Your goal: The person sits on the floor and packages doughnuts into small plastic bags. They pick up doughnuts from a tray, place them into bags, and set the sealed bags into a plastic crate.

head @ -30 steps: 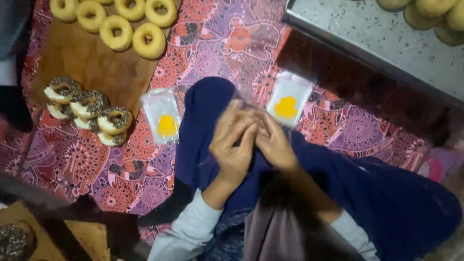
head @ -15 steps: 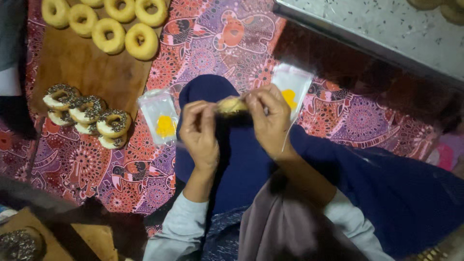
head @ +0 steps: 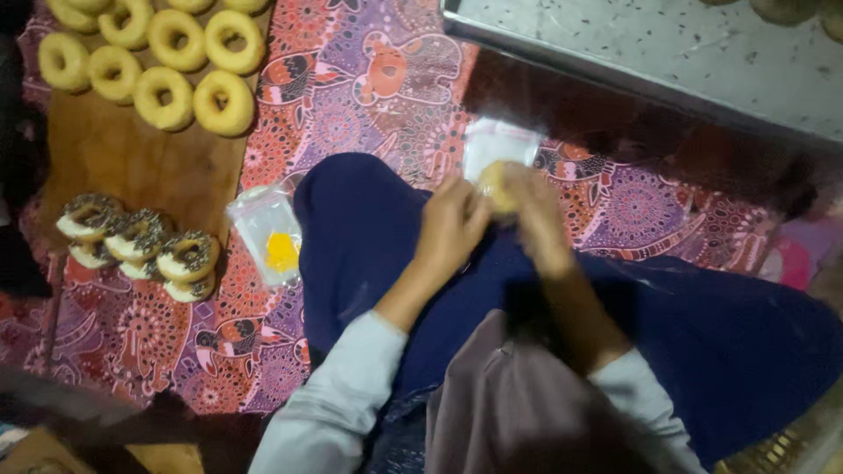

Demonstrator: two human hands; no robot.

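Note:
My left hand (head: 450, 225) and my right hand (head: 537, 221) meet over my dark blue lap, both pinching a small pale yellow doughnut (head: 497, 186). The right hand is motion-blurred. Just beyond the fingers a clear plastic bag (head: 500, 142) lies on the patterned red cloth (head: 351, 79), with the doughnut at its near edge. A second clear bag with a yellow label (head: 269, 235) lies on the cloth left of my lap.
Several plain ring doughnuts (head: 162, 61) sit on a wooden board (head: 132, 158) at the top left. A pile of chocolate-sprinkled doughnuts (head: 136, 244) lies below them. A speckled metal tray (head: 650, 44) fills the top right.
Both hands have moved right and away from me with the yellow doughnut, up to the far plastic bag. They were closed together on my lap a second ago.

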